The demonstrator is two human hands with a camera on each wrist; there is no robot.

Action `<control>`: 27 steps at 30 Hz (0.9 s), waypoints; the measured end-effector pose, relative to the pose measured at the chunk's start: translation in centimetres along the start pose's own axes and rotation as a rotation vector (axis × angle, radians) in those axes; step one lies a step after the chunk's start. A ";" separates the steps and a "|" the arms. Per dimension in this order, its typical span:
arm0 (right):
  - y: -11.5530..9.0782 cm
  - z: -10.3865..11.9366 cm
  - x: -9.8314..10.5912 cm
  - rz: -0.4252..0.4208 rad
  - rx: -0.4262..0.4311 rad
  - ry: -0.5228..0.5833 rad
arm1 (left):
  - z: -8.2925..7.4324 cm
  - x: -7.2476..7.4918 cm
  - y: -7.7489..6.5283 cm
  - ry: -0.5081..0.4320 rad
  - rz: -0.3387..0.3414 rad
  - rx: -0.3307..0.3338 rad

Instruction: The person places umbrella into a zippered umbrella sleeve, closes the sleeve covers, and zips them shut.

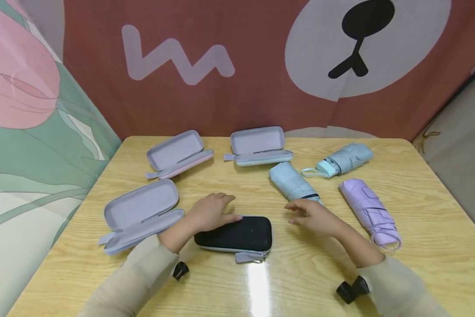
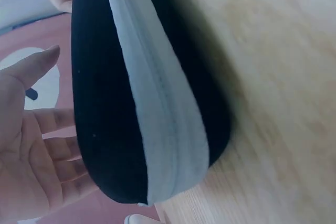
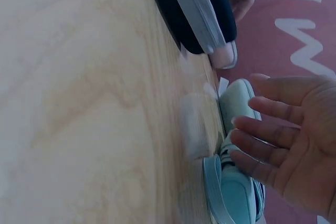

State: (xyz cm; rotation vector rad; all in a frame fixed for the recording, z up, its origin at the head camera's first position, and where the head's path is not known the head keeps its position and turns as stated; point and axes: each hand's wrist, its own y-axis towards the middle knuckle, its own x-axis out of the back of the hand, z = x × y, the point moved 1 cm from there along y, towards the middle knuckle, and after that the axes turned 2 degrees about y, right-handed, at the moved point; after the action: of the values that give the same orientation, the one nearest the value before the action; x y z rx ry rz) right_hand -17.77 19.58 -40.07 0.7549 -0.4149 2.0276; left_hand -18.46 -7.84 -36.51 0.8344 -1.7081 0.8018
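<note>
A closed black zip case [image 1: 237, 235] with a grey zip band [image 2: 157, 87] lies on the table in front of the person. My left hand [image 1: 211, 213] is at its far left side, fingers extended and thumb over the top edge; whether it touches the case I cannot tell. To the right of the case, apart from it, hovers my right hand [image 1: 313, 215] with loosely bent fingers and nothing in them. It is nearest a folded light blue umbrella [image 1: 293, 180], whose handle end it partly hides in the head view.
Three opened cases with grey linings stand to the left and back: a blue one [image 1: 142, 207], a pink one [image 1: 178, 152] and a pale aqua one [image 1: 258, 141]. On the right lie another folded blue umbrella [image 1: 350, 158] and a folded purple umbrella [image 1: 366, 207]. A printed curtain [image 1: 182, 105] hangs behind.
</note>
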 end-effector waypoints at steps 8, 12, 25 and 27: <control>0.9 -0.3 1.1 -0.168 -0.091 -0.001 | 1.1 0.1 1.9 -0.080 -0.012 0.038; 1.2 -0.3 1.5 -0.233 -0.111 -0.102 | 1.5 0.1 2.8 -0.103 -0.003 0.050; 2.3 -1.3 1.6 -0.232 -0.208 -0.188 | 2.6 1.2 5.6 -0.115 0.047 0.136; 2.4 -1.4 1.6 -0.228 -0.220 -0.211 | 2.9 1.3 6.0 -0.127 0.055 0.139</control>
State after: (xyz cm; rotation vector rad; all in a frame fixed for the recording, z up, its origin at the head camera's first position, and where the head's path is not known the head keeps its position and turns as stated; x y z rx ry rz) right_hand -20.90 20.13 -40.12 0.8407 -0.6323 1.6658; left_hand -25.18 -7.23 -36.69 0.9540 -1.8089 0.9300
